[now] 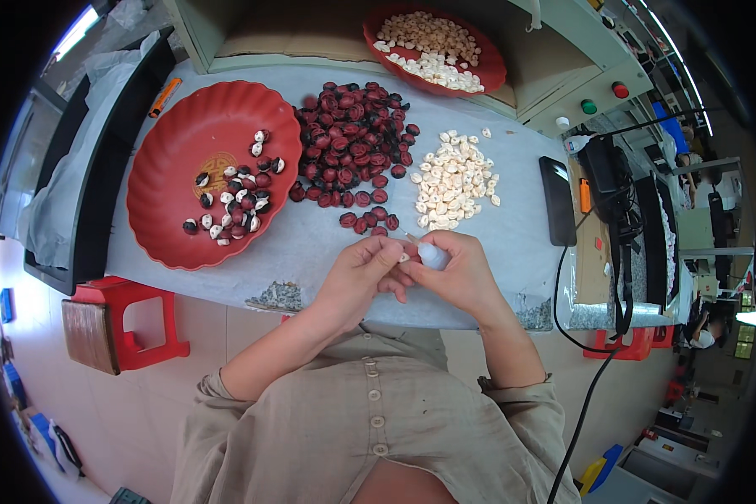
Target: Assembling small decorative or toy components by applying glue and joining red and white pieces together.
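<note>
My left hand (359,270) pinches a small whitish shell-like piece (405,258) at the table's near edge. Beside it, my right hand (470,270) is closed around a small white squeeze bottle (433,255), its thin nozzle tilted toward the left hand's fingertips. Just beyond my hands lie several loose dark red pieces (370,222), with a large heap of dark red and black pieces (353,143) behind them. A heap of cream-white pieces (454,181) sits to its right. On the left, a scalloped red plate (164,168) holds several joined white-and-dark pieces (242,202).
A second red plate (497,76) with pale pieces stands at the back, partly inside a pale green cabinet (554,50). An orange-handled cutter (165,97) and a black tray (101,168) are at left. A phone (557,202) and cables lie right. A red stool (143,323) stands below.
</note>
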Available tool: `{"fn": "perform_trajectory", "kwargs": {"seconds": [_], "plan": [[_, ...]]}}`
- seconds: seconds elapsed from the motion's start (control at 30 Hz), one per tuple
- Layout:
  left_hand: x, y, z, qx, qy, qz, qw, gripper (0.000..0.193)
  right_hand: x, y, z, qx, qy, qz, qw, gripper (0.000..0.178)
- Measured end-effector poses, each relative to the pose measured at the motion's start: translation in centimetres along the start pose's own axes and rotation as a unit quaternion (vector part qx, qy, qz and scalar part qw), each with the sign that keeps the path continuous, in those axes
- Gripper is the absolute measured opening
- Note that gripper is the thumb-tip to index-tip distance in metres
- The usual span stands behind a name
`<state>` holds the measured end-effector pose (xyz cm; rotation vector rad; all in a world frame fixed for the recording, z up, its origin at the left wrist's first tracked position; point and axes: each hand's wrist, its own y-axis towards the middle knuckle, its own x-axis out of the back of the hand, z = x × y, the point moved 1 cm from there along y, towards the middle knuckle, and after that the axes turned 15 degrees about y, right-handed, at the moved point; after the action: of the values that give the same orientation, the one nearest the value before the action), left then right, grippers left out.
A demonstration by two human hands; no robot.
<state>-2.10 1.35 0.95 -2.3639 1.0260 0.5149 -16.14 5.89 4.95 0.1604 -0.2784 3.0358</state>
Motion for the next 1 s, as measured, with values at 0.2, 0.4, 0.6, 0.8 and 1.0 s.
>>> {"fn": "perform_trajectory", "kwargs": {"seconds": [0.2,0.4,0.6,0.8,1.0], "plan": [[1.2,0.1,0.1,0.011,-0.009,0.027,1.000,0.019,1.8,-1.0,-0.8,-0.062,0.175,-0.067,0.980,0.018],[1.5,0.0,-0.1,0.031,-0.072,0.069,0.995,0.019,2.8,-1.7,-3.2,-0.020,0.395,-0.147,0.907,0.010],[1.4,0.1,-0.1,0.026,-0.069,0.068,0.995,0.018,2.6,-1.5,-3.3,-0.021,0.385,-0.131,0.913,0.011],[1.3,-0.1,-0.2,0.030,-0.052,0.055,0.997,0.024,2.5,-1.6,-3.4,-0.017,0.385,-0.132,0.913,0.011],[1.3,-3.4,-5.2,-0.187,0.211,-0.131,0.951,0.016,2.5,-1.6,-3.8,-0.010,0.397,-0.146,0.906,0.011]]}}
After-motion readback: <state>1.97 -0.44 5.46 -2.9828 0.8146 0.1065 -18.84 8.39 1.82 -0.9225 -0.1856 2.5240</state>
